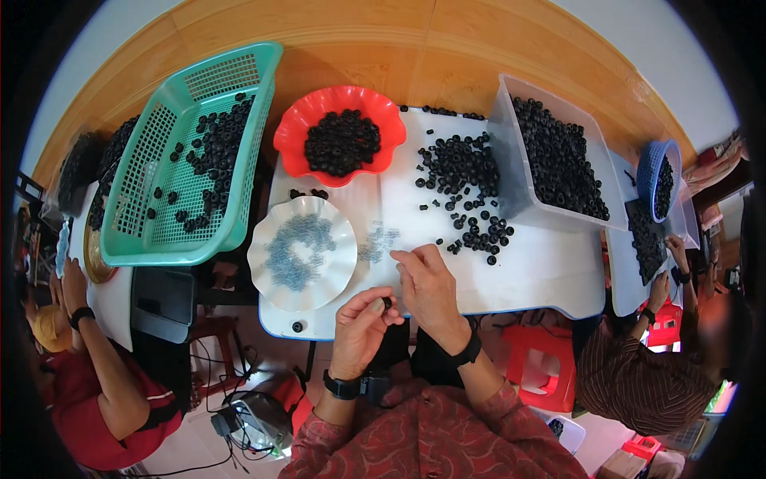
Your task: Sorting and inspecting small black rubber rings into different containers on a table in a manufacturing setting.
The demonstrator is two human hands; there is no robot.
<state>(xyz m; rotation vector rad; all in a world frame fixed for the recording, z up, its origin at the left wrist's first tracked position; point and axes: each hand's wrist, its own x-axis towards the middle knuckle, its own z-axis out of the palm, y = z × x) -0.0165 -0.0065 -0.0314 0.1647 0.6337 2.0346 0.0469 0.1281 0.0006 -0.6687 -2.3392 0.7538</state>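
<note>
Black rubber ring [387, 302], small, pinched at the fingertips of the left hand [361, 326] just above the near edge of the white table [550, 271], with the right hand [429, 289] beside it, fingers curled together near a scatter of tiny grey parts [379, 242]. Beyond: white scalloped plate [302, 253] of grey parts, loose black rings [471, 191], red scalloped bowl [341, 134] of rings. Farthest: teal plastic basket [191, 156] left, clear plastic bin [554, 156] right.

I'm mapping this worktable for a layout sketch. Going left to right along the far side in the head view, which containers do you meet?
Green basket → red bowl → clear tub → small blue basket.
</note>
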